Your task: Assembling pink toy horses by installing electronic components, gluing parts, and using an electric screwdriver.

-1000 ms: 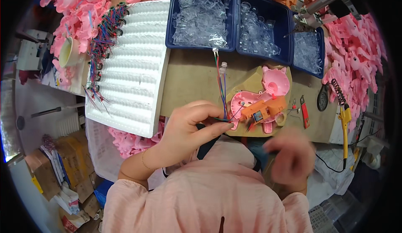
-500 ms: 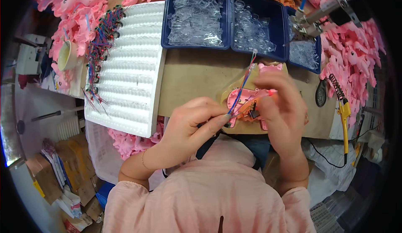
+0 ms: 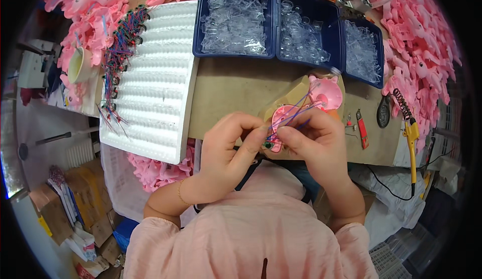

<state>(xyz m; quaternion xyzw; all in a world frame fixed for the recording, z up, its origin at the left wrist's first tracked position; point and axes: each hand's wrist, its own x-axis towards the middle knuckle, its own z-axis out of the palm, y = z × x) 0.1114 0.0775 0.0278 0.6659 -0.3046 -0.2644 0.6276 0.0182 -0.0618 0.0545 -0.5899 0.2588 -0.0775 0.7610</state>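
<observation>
Thin blue and red wires (image 3: pixel 296 109) run between my two hands above a pink plastic toy shell (image 3: pixel 327 92). My left hand (image 3: pixel 232 151) pinches them at the shell's near left edge, beside a small dark green part (image 3: pixel 269 144). Thumb and fingers of my right hand (image 3: pixel 316 146) are pressed together on the same wires, a little to the right. The shell lies in a tan holder (image 3: pixel 300 89), its hollow side up. My right hand covers much of the shell and whatever lies inside it.
Left stands a ridged white foam tray (image 3: pixel 155 86) with bundled wires (image 3: pixel 125 43) along its edge. Blue bins (image 3: pixel 274 23) of clear plastic parts sit behind. To the right lie a red cutter (image 3: pixel 362 128) and a yellow soldering iron (image 3: pixel 412 138). Pink shells (image 3: pixel 422 63) are heaped at the far right.
My right hand has come down from over the shell and closed on the wires beside my left hand. The wires' upper ends have dropped. The metal arm at the upper right has swung back.
</observation>
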